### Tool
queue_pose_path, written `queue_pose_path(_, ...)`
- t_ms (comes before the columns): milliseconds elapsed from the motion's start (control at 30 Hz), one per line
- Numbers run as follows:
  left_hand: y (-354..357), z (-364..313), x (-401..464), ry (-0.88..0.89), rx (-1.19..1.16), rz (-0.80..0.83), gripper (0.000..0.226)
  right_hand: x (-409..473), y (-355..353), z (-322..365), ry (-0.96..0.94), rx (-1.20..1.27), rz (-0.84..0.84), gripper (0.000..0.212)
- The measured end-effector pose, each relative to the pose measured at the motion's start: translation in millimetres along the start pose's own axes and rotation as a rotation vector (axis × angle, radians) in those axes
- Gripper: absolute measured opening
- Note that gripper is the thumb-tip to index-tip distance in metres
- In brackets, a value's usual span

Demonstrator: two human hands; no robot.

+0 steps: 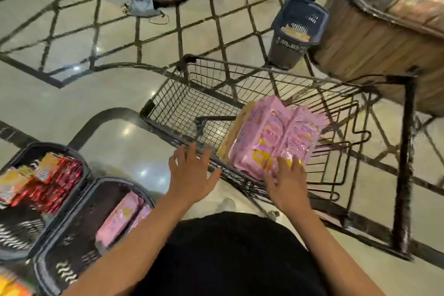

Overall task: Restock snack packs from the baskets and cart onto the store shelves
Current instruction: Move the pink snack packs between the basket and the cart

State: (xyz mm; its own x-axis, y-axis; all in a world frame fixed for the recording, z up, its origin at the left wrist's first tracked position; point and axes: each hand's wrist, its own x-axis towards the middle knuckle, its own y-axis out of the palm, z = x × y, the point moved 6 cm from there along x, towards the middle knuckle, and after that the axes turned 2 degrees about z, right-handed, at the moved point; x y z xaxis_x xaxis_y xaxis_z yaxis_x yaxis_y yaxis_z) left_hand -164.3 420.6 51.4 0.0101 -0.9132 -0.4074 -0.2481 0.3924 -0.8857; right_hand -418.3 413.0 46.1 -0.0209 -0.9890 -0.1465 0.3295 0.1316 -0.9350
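pink snack packs (271, 137) in cart (168, 94) | right hand (287, 182) touching | left hand (192, 175) spread

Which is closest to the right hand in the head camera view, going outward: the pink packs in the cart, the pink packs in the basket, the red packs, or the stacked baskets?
From the right hand:
1. Pink packs in the cart, touching its fingers.
2. Pink packs in the basket, lower left.
3. Stacked baskets, far ahead by the wooden display.
4. Red packs, far left basket.
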Motion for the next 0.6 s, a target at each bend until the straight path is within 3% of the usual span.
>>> queue_pose_path(100, 7.9, -29.6, 18.8, 0.026, 0.014, 0.06, 0.071, 7.3, -1.5, -28.4, 0.068, 0.115, -0.036, 0.058)
queue_pose_path(300, 21.7, -71.2, 51.0, 0.078, -0.001, 0.104, 0.072, 16.7, 18.9, -83.5, 0.395, 0.363, 0.13, 0.082)
queue_pose_path(600, 33.3, -98.3, 90.2, -0.044, -0.41, 0.281, 0.081, 38.6, 39.8, -89.4, 0.547, 0.716, 0.089, 0.05)
